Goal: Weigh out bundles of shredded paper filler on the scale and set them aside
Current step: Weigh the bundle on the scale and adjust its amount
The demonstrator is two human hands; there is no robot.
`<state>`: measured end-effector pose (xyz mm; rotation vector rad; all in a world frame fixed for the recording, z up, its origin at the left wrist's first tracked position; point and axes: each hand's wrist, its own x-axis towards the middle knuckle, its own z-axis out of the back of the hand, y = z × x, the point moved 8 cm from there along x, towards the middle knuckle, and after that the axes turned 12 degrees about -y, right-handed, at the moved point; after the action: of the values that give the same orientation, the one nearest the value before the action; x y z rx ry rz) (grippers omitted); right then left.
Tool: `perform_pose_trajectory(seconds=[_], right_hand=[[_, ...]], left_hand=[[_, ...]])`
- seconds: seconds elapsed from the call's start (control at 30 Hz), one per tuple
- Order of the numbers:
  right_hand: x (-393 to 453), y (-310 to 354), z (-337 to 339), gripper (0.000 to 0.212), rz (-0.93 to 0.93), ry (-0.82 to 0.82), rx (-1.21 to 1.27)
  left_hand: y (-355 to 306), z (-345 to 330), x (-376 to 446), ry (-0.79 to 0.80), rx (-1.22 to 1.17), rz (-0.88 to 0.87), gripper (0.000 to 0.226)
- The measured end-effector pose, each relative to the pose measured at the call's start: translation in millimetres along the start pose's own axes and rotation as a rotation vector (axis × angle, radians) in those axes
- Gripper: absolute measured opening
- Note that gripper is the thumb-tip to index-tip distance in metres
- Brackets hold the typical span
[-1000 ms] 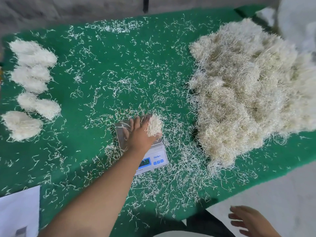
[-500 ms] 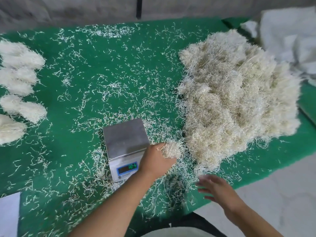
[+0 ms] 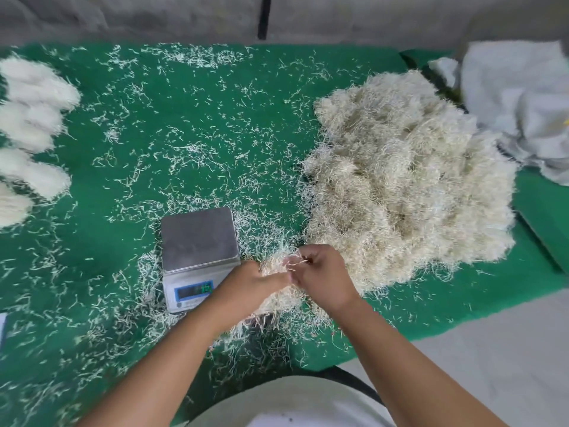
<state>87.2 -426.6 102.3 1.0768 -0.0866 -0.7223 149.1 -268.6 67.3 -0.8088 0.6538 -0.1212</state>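
Left hand [image 3: 251, 280] and right hand [image 3: 323, 272] meet just below centre of the frame, both curled on one small bundle of shredded paper filler [image 3: 278, 272]. The left hand grips the bundle from the left side. The right hand's fingers pinch a few strands at its top; the fingertips are blurred, so the exact pinch is probably thumb against forefinger, not certain. The bundle is held just above the green tabletop [image 3: 191, 124], between the scale and the big heap, not on the pan.

Scale [image 3: 200, 245] sits immediately left of the hands, low centre of the frame. Its steel pan is bare. The blue display at its front edge is lit, digits unreadable, and the left wrist partly covers the display's right end.

Large pile of filler [image 3: 406, 186] fills the right half of the frame, its lower left edge nearly reaching the right hand. Loose strands [image 3: 184, 149] are scattered over most of the tabletop, thickest around the scale and under the forearms.

Finished bundles [image 3: 37, 87] lie in a column along the left edge of the frame, well apart from the scale, partly cut off by the edge. A crumpled white cloth [image 3: 517, 97] lies in the upper right, behind the pile. A white sheet corner [image 3: 2, 328] shows at the lower left edge.
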Motion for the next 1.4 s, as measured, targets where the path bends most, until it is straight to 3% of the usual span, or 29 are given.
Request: perform_pose_trajectory(seconds=[0.13,0.27,0.33,0.4,0.57,0.67,0.73,0.8,0.87,0.9,0.93,1.0,1.03,1.1,1.2,1.27,1.4], right_hand=[[27,-6,27,0.026,0.103,-0.131,-0.078],[84,-61,152,0.033,-0.125,-0.479,-0.134],[103,-76,192,0.028,-0.131,-0.525,-0.134],[118,-74,192,0.022,-0.077,-0.462,-0.115],[115,-81,141,0.08,-0.177,-0.137,-0.261],[80,-47,119,0.083,0.006,-0.137,-0.112],[48,-9,98,0.085,0.142,-0.033,0.06],[21,22,71,0.093,0.254,0.109,0.082],[4,37,48,0.11,0.267,0.18,0.065],[1,37,42,0.114,0.189,0.202,0.078],[0,33,39,0.108,0.091,0.235,0.129],[-3,28,32,0.063,-0.014,0.33,0.285],[-4,28,31,0.05,-0.007,0.344,0.326],[-5,32,31,0.051,0.064,0.321,0.332],[-5,40,34,0.053,0.15,0.26,0.279],[-10,43,32,0.056,0.109,0.347,0.268],[-16,47,27,0.057,0.107,0.39,0.197]], left_hand=[[-16,-1,-6,-0.103,-0.145,0.118,0.1],[8,41,-19,-0.288,-0.133,0.227,0.088],[23,64,-24,-0.352,-0.09,0.217,0.054],[28,76,-26,-0.365,-0.092,0.239,0.019],[-6,76,-20,-0.409,-0.141,0.196,0.01],[-40,62,-18,-0.451,-0.289,0.212,0.021],[-61,45,-18,-0.439,-0.379,0.234,0.031],[-77,24,-18,-0.403,-0.572,0.307,0.019],[-96,22,-14,-0.457,-0.592,0.213,0.023],[-103,27,-13,-0.505,-0.619,0.199,0.018],[-105,32,-12,-0.56,-0.636,0.237,0.01],[-116,38,-12,-0.612,-0.608,0.247,0.014],[-119,36,-11,-0.612,-0.652,0.24,0.02],[-125,29,-15,-0.615,-0.785,0.283,0.033],[-126,18,-22,-0.588,-1.048,0.362,0.026],[-123,10,-22,-0.536,-1.173,0.422,0.024],[-117,9,-21,-0.504,-1.185,0.392,0.02]])
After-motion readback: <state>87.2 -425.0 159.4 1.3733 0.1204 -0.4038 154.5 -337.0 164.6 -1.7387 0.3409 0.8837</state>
